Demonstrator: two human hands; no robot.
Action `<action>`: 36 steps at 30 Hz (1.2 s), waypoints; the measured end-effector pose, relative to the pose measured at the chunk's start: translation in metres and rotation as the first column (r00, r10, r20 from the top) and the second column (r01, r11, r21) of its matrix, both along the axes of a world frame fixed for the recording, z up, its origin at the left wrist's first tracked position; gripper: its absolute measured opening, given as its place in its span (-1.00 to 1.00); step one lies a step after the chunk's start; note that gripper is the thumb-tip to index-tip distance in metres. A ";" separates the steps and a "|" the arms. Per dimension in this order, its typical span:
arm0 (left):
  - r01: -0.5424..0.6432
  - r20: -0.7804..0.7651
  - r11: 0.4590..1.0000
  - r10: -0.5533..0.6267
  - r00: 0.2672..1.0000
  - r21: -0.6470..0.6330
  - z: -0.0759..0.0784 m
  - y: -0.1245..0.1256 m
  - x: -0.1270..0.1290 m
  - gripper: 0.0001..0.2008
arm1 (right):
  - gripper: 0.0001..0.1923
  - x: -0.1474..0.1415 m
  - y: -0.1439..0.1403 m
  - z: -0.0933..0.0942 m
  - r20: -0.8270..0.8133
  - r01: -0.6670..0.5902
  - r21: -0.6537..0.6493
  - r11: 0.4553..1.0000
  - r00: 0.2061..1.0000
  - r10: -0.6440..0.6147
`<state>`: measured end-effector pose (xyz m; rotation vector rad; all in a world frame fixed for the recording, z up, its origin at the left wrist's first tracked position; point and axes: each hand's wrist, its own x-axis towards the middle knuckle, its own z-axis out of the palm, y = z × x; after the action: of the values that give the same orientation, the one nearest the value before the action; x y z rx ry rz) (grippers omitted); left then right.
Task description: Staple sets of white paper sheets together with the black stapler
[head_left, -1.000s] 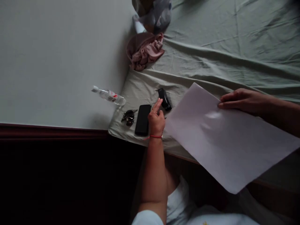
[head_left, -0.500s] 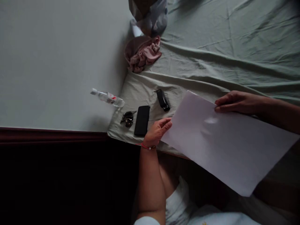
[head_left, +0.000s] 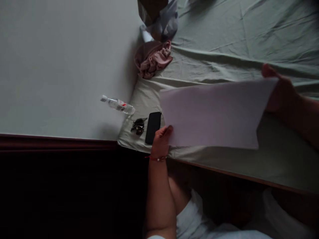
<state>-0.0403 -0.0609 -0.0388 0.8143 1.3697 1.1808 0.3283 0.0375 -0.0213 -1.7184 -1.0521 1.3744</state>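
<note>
Your left hand (head_left: 161, 141): thin red cord bracelet (head_left: 160, 159) at the wrist, one small pale bead (head_left: 158, 160) on it, loose red cord end (head_left: 147, 157) poking out left of the bracelet. Elbow-side of the bracelet, your left forearm (head_left: 159, 192) is bare up to a pale sleeve (head_left: 156, 237), only a sliver visible. Right of the bracelet and nearer you: white garment (head_left: 190, 209), soft loose folds; can't tell the cut. Your right hand (head_left: 284, 93), well right of the bracelet: bare, forearm too, blurred, dim.
</note>
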 end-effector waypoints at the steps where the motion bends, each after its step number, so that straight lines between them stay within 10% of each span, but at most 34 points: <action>1: -0.068 0.009 0.998 0.068 0.998 0.019 -0.002 0.002 0.000 -0.54 | -0.19 0.001 0.002 -0.002 -0.154 0.020 -0.023 1.000 0.988 -0.024; 5: -0.197 0.030 0.978 0.195 0.980 0.073 -0.008 0.010 0.005 -0.52 | -0.33 -0.005 -0.001 -0.012 -0.505 -0.098 -0.008 0.995 0.860 0.081; 13: -0.149 0.047 0.988 0.147 0.988 0.030 -0.010 0.020 0.028 -0.63 | -0.70 -0.021 -0.012 -0.027 -0.251 0.073 0.217 0.973 0.968 -0.016; 28: -0.289 -0.066 0.957 0.286 0.956 -0.042 -0.008 0.031 0.041 -0.62 | -0.78 -0.018 -0.005 -0.031 -0.107 0.049 0.351 0.935 0.994 -0.012; 36: -0.252 0.069 0.960 0.245 0.967 0.123 -0.018 0.040 0.032 -0.47 | -0.60 -0.022 0.001 -0.035 -0.250 0.140 0.404 0.904 0.967 -0.038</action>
<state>-0.0083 -0.0208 -0.0564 0.7106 1.3910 1.4905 0.3064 0.0382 -0.0560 -1.2382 -1.0287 1.1573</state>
